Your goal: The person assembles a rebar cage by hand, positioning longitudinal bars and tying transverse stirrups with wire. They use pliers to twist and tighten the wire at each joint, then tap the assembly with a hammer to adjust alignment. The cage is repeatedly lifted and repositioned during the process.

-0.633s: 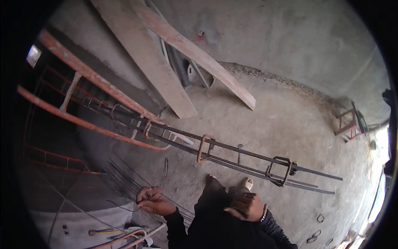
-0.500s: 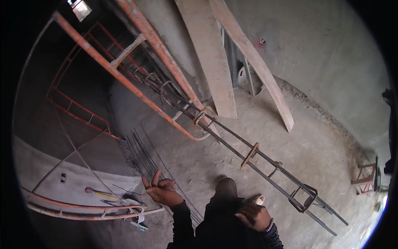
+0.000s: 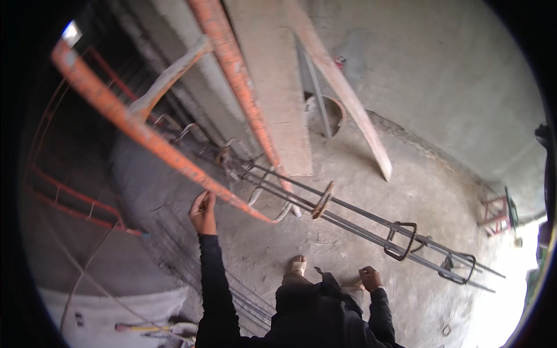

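My left hand (image 3: 203,214) is raised with its fingers bent together, just below the lower tube of an orange scaffold frame (image 3: 174,159). Whether the fingertips touch the tube I cannot tell. Nothing shows in that hand. My right hand (image 3: 370,278) hangs low beside my leg, its fingers curled and nothing visible in them. A long rebar cage (image 3: 362,223) with square stirrups runs through the scaffold frame and slants down to the right, ahead of both hands. A rusty stirrup (image 3: 323,200) stands around its bars.
Boards (image 3: 342,87) lean on the far wall, with a round tub (image 3: 333,116) behind them. Loose steel bars (image 3: 232,290) lie on the floor at left. A small red stool (image 3: 495,214) stands far right. Another red frame (image 3: 81,203) is in the dark left.
My left hand has risen toward the orange tube, its spread fingers now drawn together. My right hand has moved slightly right and up. The view has shifted, bringing the scaffold frame closer.
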`<state>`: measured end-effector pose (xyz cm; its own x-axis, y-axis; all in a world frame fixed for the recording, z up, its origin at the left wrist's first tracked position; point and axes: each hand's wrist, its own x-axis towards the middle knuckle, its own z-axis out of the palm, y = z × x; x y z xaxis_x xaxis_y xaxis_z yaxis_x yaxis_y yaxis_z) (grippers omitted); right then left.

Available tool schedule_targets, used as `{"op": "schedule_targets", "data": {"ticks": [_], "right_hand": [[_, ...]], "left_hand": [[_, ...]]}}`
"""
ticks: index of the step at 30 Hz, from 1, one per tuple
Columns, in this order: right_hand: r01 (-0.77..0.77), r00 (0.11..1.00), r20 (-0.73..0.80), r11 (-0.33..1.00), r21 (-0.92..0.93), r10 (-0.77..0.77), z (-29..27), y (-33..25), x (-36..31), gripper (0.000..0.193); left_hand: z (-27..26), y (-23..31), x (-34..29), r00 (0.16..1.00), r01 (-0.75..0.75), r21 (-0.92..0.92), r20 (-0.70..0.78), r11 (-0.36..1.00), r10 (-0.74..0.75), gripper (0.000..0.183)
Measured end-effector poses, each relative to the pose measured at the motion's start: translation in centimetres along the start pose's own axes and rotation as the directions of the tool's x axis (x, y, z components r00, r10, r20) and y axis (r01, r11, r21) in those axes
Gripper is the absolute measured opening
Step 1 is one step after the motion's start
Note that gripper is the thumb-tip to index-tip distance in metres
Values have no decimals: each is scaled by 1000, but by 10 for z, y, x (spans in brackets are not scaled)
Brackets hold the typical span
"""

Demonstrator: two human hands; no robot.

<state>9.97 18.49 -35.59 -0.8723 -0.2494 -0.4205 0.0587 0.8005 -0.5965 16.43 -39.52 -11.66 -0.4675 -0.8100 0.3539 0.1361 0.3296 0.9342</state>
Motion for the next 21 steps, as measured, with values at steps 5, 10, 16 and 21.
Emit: {"op": "schedule_targets", "data": {"ticks": [5,10,16,21], "right_hand": [[-444,895,140,878,181,424,113,42,-72,36],[-308,745,-142,526,793,651,135,41,-151,33],[-614,592,-83,515,598,802,226,83,-235,35],[-436,762,-261,767,471,593,289,111,-265,40]], "left_hand": [[23,-53,63,964,-56,247,265,967,-12,30],[47,-78,56,962,-215,436,248,874,113,43],[57,-78,50,975,-201,474,181,857,129,49],[42,-72,52,949,-311,612,170,727,264,45]]}}
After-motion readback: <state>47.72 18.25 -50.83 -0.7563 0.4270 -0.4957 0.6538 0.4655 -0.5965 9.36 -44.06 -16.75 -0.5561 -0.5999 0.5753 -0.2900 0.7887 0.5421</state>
